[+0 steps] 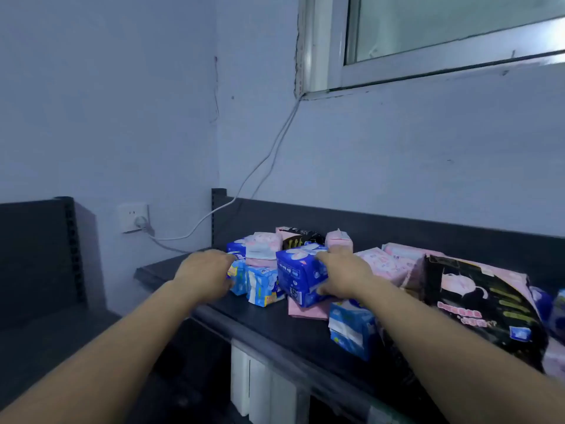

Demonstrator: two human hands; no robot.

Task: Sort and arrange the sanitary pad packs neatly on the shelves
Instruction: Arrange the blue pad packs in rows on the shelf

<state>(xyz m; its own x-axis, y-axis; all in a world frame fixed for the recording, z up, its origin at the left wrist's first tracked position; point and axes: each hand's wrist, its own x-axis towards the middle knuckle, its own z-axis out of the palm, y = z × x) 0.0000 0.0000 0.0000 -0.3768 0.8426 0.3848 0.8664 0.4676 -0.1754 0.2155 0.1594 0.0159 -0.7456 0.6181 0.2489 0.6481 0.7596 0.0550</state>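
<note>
Several sanitary pad packs lie jumbled on the dark top shelf (pixel 269 319). My right hand (pixel 342 275) grips a dark blue pack (pixel 298 273), thumb under it and fingers over its top. My left hand (pixel 206 275) reaches to a light blue pack (pixel 238 276) at the left end of the pile; its fingers curl at that pack, and the grip is blurred. Pink packs (pixel 263 247) sit behind, another light blue pack (pixel 351 332) stands near the front edge, and a large black-and-pink pack (pixel 486 304) leans at the right.
A second dark shelf unit (pixel 36 255) stands at the left. A wall socket (pixel 134 217) with a plug and white cable (pixel 244 185) runs up to the window (pixel 443 41). White items (pixel 253 390) stand on the shelf below.
</note>
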